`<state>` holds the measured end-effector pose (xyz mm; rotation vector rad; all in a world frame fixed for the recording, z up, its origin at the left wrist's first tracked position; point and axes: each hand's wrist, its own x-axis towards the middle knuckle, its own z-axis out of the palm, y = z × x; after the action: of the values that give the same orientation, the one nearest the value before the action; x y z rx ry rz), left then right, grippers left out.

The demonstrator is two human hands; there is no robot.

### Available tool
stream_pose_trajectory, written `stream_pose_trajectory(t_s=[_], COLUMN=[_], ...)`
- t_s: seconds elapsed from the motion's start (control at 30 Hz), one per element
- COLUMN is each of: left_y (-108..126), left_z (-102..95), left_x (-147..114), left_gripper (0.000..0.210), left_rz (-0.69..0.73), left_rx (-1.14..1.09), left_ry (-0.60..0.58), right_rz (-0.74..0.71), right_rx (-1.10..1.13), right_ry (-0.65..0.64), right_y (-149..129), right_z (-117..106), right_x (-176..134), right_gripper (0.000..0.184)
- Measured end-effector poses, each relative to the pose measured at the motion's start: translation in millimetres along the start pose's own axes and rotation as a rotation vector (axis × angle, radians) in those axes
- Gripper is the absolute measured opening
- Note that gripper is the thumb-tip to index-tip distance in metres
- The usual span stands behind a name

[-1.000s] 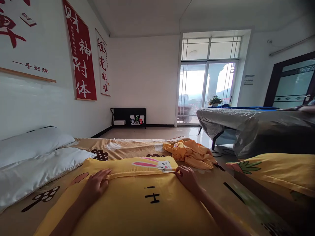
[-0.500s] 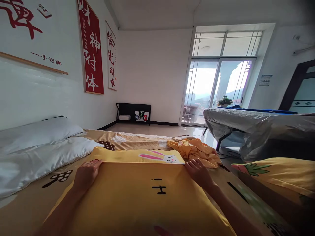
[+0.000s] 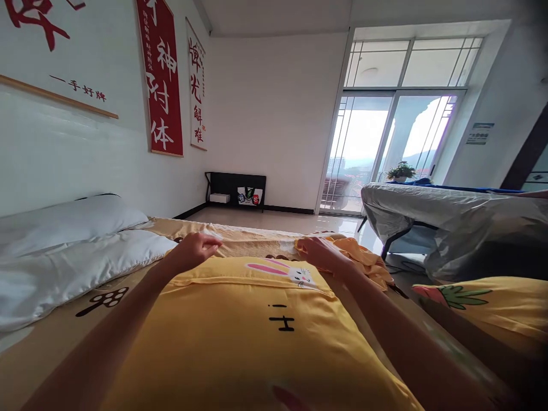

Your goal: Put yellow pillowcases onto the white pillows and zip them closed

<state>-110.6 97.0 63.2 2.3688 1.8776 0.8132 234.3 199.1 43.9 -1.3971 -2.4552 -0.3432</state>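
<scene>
A yellow pillow [image 3: 222, 337] with a printed rabbit and the letters "Hi" lies in front of me on the bed. Its cover has a folded flap along the far end. My left hand [image 3: 194, 252] hovers just past the pillow's far left corner, fingers loosely bent and slightly apart with nothing between them. Past the far right corner, my right hand [image 3: 321, 252] reaches inward with its fingers stretched toward the left. It appears to hold nothing. Crumpled orange-yellow cloth [image 3: 363, 257] lies right behind my right hand.
White pillows [image 3: 77, 268] lie along the wall at left. Another yellow pillow with a carrot print [image 3: 492, 302] is at right. Beyond the patterned bed sheet [image 3: 252, 242] are a low black shelf [image 3: 226, 185] and a plastic-covered table [image 3: 449, 202].
Both hands have let go of the flap's edge and moved forward and inward, above the pillow's far end. The flap now lies looser. The view has shifted slightly.
</scene>
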Motion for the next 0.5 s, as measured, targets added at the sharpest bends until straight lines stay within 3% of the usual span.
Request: stream_pose_trajectory(t_s=[0.1, 0.17, 0.23, 0.4, 0.5], left_y=[18.5, 14.6, 0.7, -45.9, -66.9], left_z=[-4.9, 8.1, 37.7, 138.3, 164.0], left_x=[43.9, 63.9, 70.5, 46.4, 41.5], left_gripper=[0.045, 0.048, 0.048, 0.039, 0.039], left_rz=[0.035, -0.003, -0.078, -0.323, -0.341], left_rx=[0.064, 0.092, 0.118, 0.135, 0.117], left_ry=[0.079, 0.110, 0.123, -0.003, -0.084], right_rz=[-0.031, -0.055, -0.060, 0.009, 0.035], right_rx=[0.021, 0.057, 0.106, 0.242, 0.307], right_ry=[0.079, 0.102, 0.088, -0.048, -0.049], right_y=[-33.7, -52.8, -68.7, -92.5, -88.9], right_z=[-23.4, -19.6, 5.3, 112.0, 146.7], right_x=[47.4, 63.3, 63.4, 26.2, 17.6], right_gripper=[0.022, 0.028, 0.038, 0.042, 0.045])
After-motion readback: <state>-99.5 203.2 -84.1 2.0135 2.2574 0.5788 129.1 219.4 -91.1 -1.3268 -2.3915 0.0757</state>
